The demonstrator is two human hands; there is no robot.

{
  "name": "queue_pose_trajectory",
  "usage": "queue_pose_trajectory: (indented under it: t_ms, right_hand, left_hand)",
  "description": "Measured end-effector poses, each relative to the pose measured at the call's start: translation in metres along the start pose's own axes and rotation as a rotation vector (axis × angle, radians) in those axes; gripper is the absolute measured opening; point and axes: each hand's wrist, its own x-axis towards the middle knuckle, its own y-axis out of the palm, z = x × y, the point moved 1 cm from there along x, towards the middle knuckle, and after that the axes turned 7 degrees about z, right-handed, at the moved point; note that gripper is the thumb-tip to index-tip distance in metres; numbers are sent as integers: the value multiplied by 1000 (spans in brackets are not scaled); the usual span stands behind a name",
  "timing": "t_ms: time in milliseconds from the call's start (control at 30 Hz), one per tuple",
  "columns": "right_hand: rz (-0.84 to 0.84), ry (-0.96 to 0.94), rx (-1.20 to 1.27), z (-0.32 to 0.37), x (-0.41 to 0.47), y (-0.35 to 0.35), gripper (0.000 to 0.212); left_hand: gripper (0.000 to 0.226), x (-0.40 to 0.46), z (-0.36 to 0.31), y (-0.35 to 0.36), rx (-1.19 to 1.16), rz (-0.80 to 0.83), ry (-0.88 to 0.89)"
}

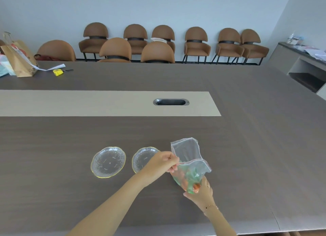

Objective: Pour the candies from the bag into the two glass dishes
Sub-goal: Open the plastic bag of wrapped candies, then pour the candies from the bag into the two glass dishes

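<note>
A clear zip bag (189, 158) with a red-lined mouth stands open on the table, with green and orange candies (191, 180) in its bottom. My left hand (163, 162) pinches the bag's left rim. My right hand (202, 191) grips the bag's lower end from the right. Two empty glass dishes with gold rims lie to the left: the left dish (108, 162) in full view, the right dish (141, 159) partly hidden behind my left hand and forearm.
The long grey table (247, 139) has a beige centre strip with a cable port (171, 102). At the far left stand a paper bag (19, 59), a paper strip and a yellow object (57, 72). Brown chairs line the wall; a counter stands at the right.
</note>
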Motion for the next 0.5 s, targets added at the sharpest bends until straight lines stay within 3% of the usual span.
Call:
queue_pose_trajectory:
  t_ms: [100,200,400,500]
  right_hand:
    - [-123,12,130,10,8,13,87]
    - [-106,-27,249,14,13,9,49]
    - [-52,-79,268,30,11,-25,25]
    - [85,-158,259,43,3,-50,15]
  left_hand:
    - [24,2,9,-6,1,-14,-12]
    - [24,0,11,-10,13,-32,-19]
    - [45,8,15,-17,-164,-116,-178]
    - [35,11,25,-19,-191,-182,-236]
